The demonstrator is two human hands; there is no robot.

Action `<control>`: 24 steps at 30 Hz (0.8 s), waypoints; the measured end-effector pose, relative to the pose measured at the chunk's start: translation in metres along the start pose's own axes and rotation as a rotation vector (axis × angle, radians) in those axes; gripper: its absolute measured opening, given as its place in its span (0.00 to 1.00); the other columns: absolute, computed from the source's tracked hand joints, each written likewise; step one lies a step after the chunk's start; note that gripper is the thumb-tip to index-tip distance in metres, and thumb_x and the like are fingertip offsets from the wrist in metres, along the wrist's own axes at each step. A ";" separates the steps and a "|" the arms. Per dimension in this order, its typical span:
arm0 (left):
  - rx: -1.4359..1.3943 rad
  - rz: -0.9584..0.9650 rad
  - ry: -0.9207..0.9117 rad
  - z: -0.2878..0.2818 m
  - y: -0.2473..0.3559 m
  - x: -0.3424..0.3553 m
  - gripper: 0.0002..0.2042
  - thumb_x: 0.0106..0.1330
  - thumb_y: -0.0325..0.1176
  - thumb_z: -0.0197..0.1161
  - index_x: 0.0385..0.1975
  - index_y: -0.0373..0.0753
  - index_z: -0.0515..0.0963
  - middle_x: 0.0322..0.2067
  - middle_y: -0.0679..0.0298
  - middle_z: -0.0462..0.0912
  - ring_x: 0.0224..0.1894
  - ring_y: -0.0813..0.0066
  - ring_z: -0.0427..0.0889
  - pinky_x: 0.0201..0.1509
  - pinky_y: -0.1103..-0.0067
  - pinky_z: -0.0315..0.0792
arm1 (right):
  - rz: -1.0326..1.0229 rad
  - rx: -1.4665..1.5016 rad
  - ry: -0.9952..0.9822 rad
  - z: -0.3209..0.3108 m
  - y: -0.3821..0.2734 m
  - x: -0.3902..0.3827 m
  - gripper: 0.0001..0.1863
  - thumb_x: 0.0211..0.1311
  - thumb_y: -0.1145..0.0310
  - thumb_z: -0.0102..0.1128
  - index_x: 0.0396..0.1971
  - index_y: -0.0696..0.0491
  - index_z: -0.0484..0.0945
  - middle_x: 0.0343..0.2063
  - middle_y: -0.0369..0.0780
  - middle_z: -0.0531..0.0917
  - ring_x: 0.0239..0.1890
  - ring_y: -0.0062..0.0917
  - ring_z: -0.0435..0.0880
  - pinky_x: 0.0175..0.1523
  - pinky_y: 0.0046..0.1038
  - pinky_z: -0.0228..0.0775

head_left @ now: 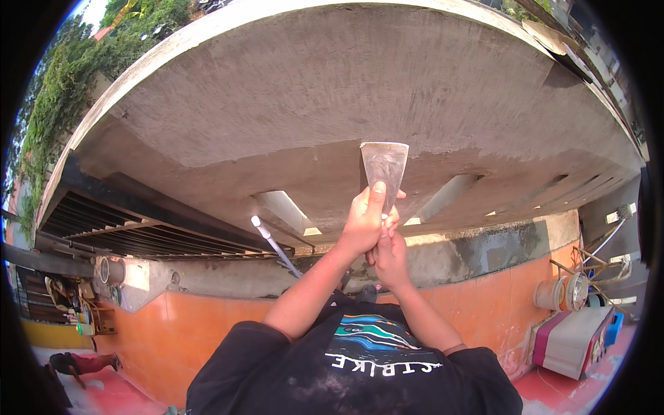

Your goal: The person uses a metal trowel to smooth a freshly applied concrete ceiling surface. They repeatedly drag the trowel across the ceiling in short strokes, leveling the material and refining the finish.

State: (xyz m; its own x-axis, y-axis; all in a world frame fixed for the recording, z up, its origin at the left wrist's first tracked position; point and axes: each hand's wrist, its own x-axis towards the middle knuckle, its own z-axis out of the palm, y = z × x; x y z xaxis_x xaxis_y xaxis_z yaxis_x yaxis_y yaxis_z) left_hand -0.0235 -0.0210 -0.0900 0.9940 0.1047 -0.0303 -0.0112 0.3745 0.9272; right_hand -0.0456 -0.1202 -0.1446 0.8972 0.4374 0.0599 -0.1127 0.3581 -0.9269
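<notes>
I grip a metal scraper (384, 162) with a wide, flared blade, pointed up against the grey plastered wall (277, 83) ahead of me. My left hand (363, 225) is closed high on it, thumb lying on the lower part of the blade. My right hand (389, 259) is closed just below, around the handle, which is mostly hidden by my fingers. The plaster has a darker lower band and several slanted slot openings (446, 197) beneath the blade's level.
A dark metal grille (111, 225) is at left, a white pipe (273, 242) beside my left arm. An orange surface (187, 332) lies below. Right are buckets (553, 294) and a covered bench-like object (564, 342). Another person (72, 363) is at lower left. Foliage (48, 117) shows beyond the wall.
</notes>
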 end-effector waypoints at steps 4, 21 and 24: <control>0.014 0.133 -0.043 0.000 0.044 0.024 0.28 0.77 0.55 0.39 0.44 0.30 0.72 0.14 0.67 0.67 0.16 0.80 0.68 0.21 0.80 0.66 | -0.133 -0.072 -0.036 0.013 -0.025 0.042 0.17 0.78 0.56 0.40 0.35 0.54 0.67 0.17 0.30 0.68 0.18 0.12 0.66 0.24 0.19 0.60; -0.002 0.036 -0.055 -0.005 0.029 0.015 0.29 0.77 0.56 0.39 0.43 0.30 0.71 0.14 0.67 0.67 0.16 0.80 0.68 0.23 0.80 0.68 | -0.112 -0.065 -0.050 0.012 -0.013 0.026 0.19 0.78 0.55 0.39 0.34 0.55 0.69 0.18 0.31 0.70 0.17 0.13 0.66 0.24 0.18 0.59; 0.012 0.243 -0.036 0.007 0.068 0.030 0.29 0.77 0.56 0.39 0.43 0.29 0.71 0.13 0.67 0.66 0.15 0.80 0.67 0.22 0.80 0.67 | -0.193 -0.116 -0.072 0.018 -0.051 0.053 0.18 0.78 0.56 0.40 0.34 0.55 0.69 0.18 0.31 0.71 0.18 0.12 0.67 0.23 0.17 0.58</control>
State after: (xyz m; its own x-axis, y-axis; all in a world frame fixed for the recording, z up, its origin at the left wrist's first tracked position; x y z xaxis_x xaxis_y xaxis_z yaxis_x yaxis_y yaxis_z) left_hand 0.0068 0.0010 -0.0256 0.9655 0.1573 0.2073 -0.2494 0.3312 0.9100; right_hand -0.0002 -0.1011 -0.0875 0.8643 0.4292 0.2622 0.1113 0.3453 -0.9319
